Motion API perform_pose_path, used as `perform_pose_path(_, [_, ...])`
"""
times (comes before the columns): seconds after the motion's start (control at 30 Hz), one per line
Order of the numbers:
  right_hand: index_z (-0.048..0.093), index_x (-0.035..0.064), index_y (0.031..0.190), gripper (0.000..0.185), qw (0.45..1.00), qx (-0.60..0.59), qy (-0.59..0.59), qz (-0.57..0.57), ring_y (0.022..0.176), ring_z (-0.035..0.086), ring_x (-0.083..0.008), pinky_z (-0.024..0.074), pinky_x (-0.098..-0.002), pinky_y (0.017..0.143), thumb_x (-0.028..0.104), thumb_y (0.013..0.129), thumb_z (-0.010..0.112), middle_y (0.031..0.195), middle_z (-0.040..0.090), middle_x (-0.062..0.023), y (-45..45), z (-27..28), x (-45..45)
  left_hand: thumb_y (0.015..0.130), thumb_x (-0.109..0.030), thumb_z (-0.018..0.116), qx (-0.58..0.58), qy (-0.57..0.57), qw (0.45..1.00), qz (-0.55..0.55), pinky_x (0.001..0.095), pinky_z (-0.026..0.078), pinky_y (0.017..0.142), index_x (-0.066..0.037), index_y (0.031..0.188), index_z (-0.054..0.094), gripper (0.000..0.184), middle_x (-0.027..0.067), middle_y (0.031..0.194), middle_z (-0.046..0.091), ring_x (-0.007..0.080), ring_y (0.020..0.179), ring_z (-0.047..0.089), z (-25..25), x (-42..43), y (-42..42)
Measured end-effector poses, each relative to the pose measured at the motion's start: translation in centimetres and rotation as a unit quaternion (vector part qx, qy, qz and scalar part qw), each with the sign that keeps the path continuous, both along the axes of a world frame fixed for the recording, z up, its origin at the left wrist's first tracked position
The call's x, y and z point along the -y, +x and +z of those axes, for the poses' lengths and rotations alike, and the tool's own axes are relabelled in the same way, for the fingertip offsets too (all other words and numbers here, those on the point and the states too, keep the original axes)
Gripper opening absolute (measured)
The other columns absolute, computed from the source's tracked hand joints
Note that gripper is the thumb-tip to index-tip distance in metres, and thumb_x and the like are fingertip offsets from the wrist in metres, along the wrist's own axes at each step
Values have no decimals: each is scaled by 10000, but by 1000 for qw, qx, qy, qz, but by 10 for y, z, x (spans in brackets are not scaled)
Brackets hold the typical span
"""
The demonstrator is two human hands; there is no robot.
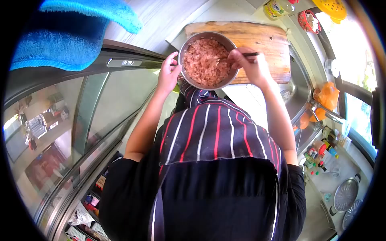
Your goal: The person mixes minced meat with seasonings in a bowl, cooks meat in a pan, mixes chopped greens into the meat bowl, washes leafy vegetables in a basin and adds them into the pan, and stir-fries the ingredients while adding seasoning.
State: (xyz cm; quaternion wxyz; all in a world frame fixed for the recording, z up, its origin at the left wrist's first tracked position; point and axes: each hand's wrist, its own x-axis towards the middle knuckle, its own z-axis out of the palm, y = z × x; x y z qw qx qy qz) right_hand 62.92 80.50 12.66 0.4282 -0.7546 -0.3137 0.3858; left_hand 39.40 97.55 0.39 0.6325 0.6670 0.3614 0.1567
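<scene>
A round metal bowl (183,76) holds pinkish minced meat (204,60) and overlaps the left part of a wooden cutting board (265,44). On the bowl's left rim my left hand (169,72) is closed, its thumb and fingers against the side. My right hand (250,64) is wrapped round a utensil with a dark handle (251,54); its metal end reaches into the meat at the bowl's right side. The lower end of the utensil is partly buried in the meat.
Right of the board is a metal sink (301,80) with a faucet (327,113) and orange bags (326,96). Small bottles (313,156) and a metal pan (345,194) stand lower right. A blue towel (60,40) hangs upper left, above a glass door (116,96).
</scene>
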Motion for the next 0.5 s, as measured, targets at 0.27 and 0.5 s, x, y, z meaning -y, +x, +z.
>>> perform_pose_path(0.27, [674, -24, 946, 306, 982, -20, 78, -168, 682, 661, -175, 513, -271, 650, 263, 929, 568, 837, 674, -118, -9, -1, 1, 828, -144, 614, -67, 391, 916, -55, 415, 312, 977, -179, 1338, 491, 525, 157, 1226, 395, 305, 1128, 384, 55, 12, 13])
perform_pose_path(0.5, [628, -80, 953, 321, 927, -101, 129, -337, 609, 661, -216, 542, -279, 601, 233, 927, 568, 817, 653, -153, 2, 12, 44, 867, -340, 572, -40, 453, 881, -128, 449, 219, 1009, -235, 1345, 495, 495, 157, 1334, 360, 328, 1232, 313, 73, 38, 50])
